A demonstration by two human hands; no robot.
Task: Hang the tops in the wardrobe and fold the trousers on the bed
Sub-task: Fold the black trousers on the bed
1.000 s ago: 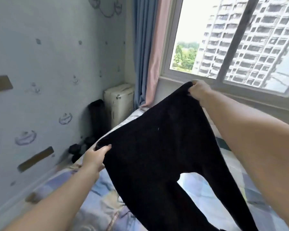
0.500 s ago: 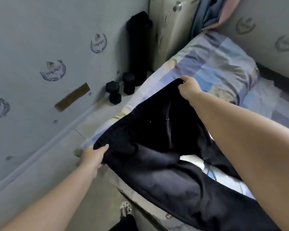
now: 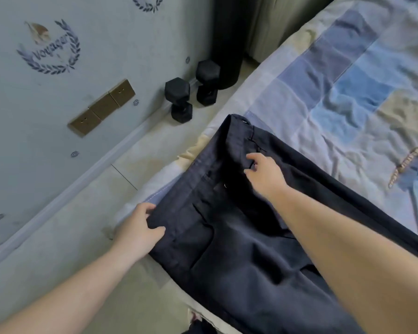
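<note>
both bare forearms are stretched forward from the lower edge of the view. the left hand [image 3: 140,230] is curled, thumb on top and fingers tucked beneath, pinching a fabric edge. the right hand [image 3: 266,174] is held palm down, its fingers loosely extended and spread.
</note>
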